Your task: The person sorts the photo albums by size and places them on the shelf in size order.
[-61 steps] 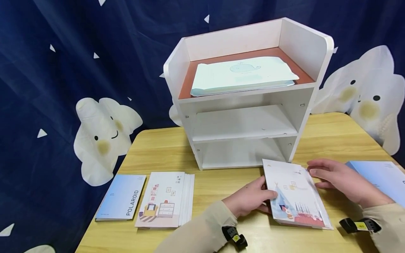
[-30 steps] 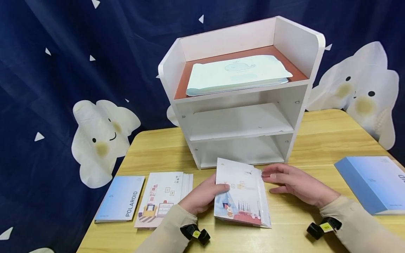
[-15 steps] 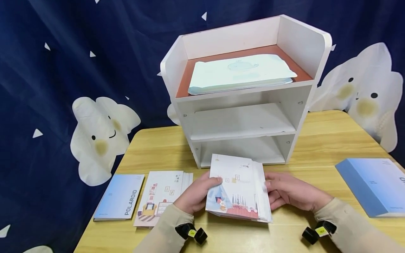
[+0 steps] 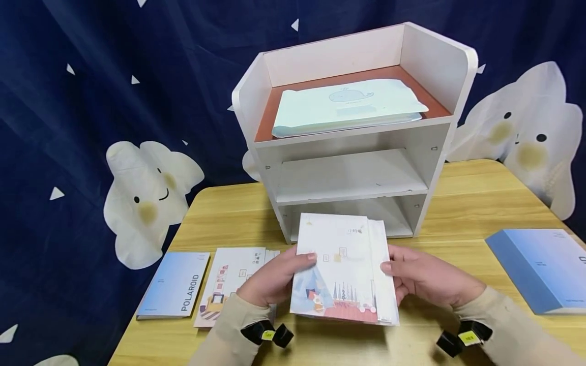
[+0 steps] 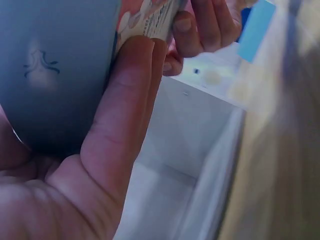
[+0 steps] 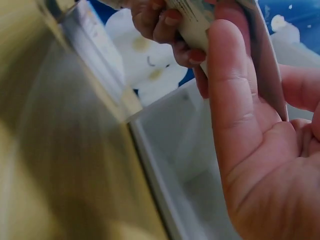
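Note:
Both hands hold a small stack of thin notebooks (image 4: 336, 269), lifted in front of the shelf and tilted toward me. The top cover is white with a blue tent and a pink floor; other notebooks stick out along its right side. My left hand (image 4: 271, 277) grips the left edge, thumb on the cover, fingers underneath. My right hand (image 4: 428, 274) pinches the right edge with its thumb on top. In the left wrist view a blue-grey back cover (image 5: 60, 85) shows against the left hand. Fingers of both hands lie under the stack in the right wrist view.
A white shelf unit (image 4: 352, 201) stands behind the hands, whale-printed packs (image 4: 350, 109) on its top. At left lie a blue POLAROID book (image 4: 174, 284) and another notebook pile (image 4: 229, 274), partly behind my left arm. A thick blue book (image 4: 540, 269) lies right.
The notebooks have moved left from the table's right part to before the shelf, and up. My right hand, earlier loose at their side, now pinches their right edge.

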Available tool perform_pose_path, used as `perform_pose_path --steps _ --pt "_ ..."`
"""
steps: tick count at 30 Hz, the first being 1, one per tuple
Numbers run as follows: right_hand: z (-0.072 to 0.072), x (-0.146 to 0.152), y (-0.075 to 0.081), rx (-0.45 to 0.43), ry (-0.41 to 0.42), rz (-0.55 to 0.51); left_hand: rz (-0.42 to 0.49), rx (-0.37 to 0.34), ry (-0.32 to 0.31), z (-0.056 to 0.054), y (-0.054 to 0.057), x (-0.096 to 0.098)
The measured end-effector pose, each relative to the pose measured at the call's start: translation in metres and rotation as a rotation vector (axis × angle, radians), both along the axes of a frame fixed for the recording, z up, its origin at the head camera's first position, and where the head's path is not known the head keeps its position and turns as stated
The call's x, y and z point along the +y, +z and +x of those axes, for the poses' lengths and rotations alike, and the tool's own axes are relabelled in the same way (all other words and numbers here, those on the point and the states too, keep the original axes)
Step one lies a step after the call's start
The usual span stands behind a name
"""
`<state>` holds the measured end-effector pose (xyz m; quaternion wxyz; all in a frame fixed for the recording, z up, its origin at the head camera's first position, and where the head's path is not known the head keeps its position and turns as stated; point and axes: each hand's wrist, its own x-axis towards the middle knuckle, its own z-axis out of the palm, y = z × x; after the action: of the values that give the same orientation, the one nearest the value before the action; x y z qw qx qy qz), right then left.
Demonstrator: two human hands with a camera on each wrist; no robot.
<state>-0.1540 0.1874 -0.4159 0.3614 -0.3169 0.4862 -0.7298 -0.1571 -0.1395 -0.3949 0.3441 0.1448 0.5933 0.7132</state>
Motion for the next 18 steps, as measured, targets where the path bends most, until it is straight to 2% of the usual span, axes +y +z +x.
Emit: perform_pose_path --steps 3,9,13,18 --pt "-0.004 -0.004 0.012 0.041 -0.016 -0.02 0.026 0.015 0.023 0.0 0.013 -0.002" --pt "-0.02 -0.012 0.037 0.084 -0.103 -0.017 0.088 0.058 0.135 -0.008 0.033 -0.006" --pt "-0.03 -0.018 0.045 0.046 -0.161 -0.035 0.202 0.049 0.177 -0.015 0.037 -0.005" --pt "-0.038 -0.025 0.045 -0.013 -0.197 -0.11 0.375 -0.015 0.205 -0.021 0.038 -0.005"
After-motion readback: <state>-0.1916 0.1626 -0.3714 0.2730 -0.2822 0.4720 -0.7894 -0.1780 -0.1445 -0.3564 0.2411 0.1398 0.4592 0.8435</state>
